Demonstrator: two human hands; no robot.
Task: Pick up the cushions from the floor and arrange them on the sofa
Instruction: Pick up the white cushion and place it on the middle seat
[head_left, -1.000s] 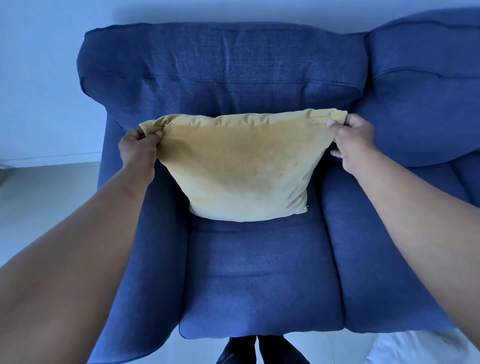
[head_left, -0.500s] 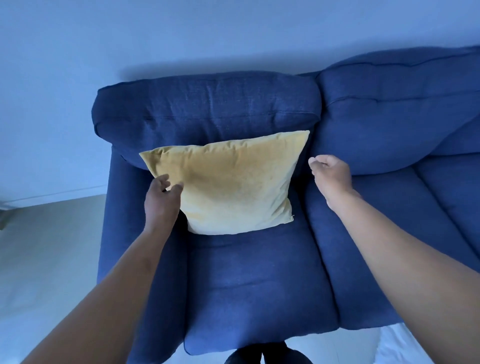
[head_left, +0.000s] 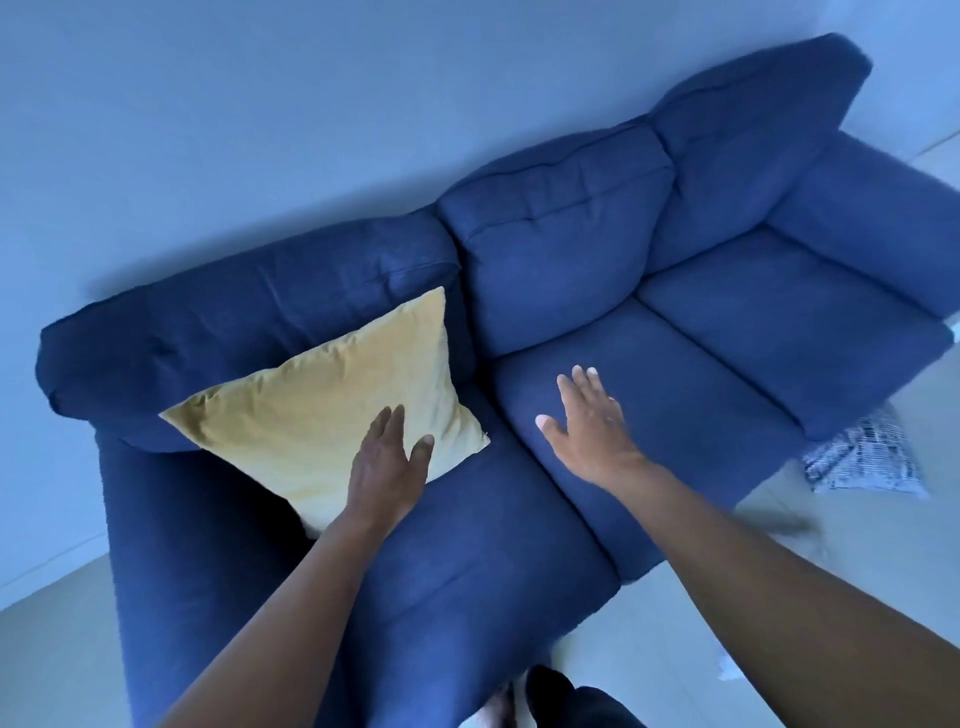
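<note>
A yellow cushion (head_left: 332, 400) leans against the backrest at the left end of the blue sofa (head_left: 727, 332). My left hand (head_left: 387, 467) is open, fingers apart, in front of the cushion's lower right part and holds nothing; whether it touches the cushion I cannot tell. My right hand (head_left: 587, 421) is open above the middle seat, holding nothing. A black-and-white patterned cushion (head_left: 865, 460) lies on the floor in front of the sofa's right seat.
The sofa stands against a pale wall (head_left: 260, 130). Light floor (head_left: 779, 561) runs in front and to the left of the sofa. My legs (head_left: 561, 701) show at the bottom edge.
Both hands have let go of the yellow cushion, which now rests on the sofa. My view has swung right and back, showing the whole sofa and the patterned cushion on the floor.
</note>
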